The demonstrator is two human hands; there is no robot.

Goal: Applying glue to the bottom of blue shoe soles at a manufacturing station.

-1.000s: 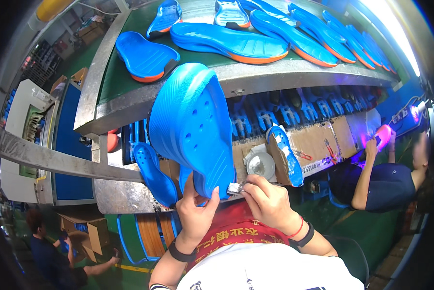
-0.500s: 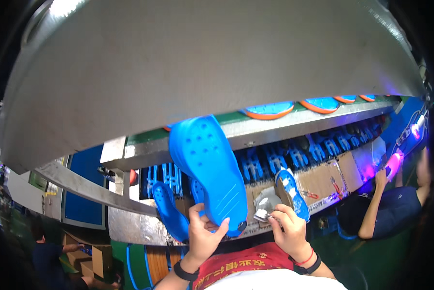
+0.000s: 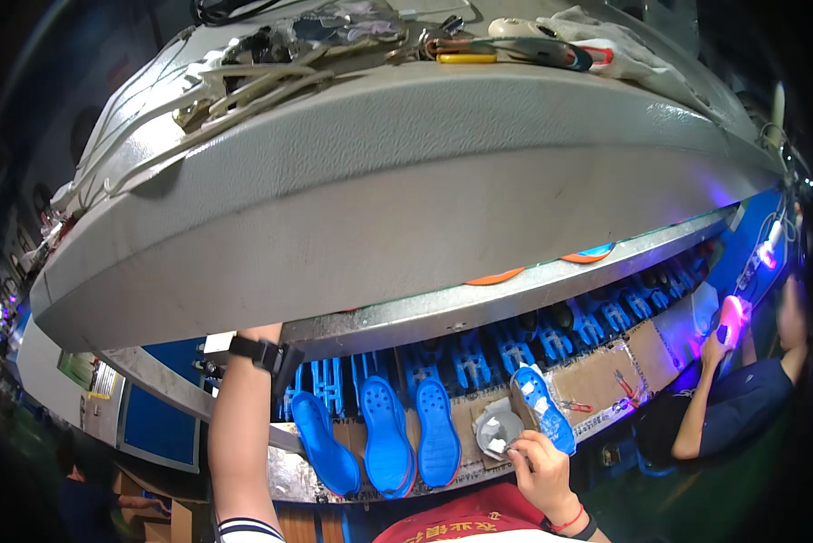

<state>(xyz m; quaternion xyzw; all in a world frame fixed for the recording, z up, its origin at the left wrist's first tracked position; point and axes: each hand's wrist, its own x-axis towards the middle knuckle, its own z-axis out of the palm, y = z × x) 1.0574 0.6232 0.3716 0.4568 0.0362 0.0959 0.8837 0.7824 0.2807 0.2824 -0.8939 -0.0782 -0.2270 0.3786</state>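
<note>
My left forearm (image 3: 242, 416), with a black band at the wrist, reaches up under the edge of a grey machine hood (image 3: 370, 208). The hood hides my left hand and its fingers. My right hand (image 3: 542, 466) is pinched closed beside a grey round dish (image 3: 499, 431) with small white pieces in it; what the fingertips hold, if anything, is too small to name. Between my arms lie three blue shoe soles, the left one (image 3: 323, 443) tilted, the middle one (image 3: 386, 443) and the right one (image 3: 438, 434). Another blue sole (image 3: 544, 412), with white pieces on it, lies beyond my right hand.
A metal rail (image 3: 451, 321) runs beneath the hood, with orange-edged blue soles (image 3: 589, 253) behind it. Blue racks (image 3: 470, 357) line the bench. Red-handled pliers (image 3: 576, 405) lie on cardboard (image 3: 596, 371). At the right a co-worker (image 3: 732, 407) holds a pink-lit piece.
My left hand, which held up a large blue sole, has gone under the hood out of sight. My right hand stays pinched near the dish. The view has tilted up, showing the hood's top.
</note>
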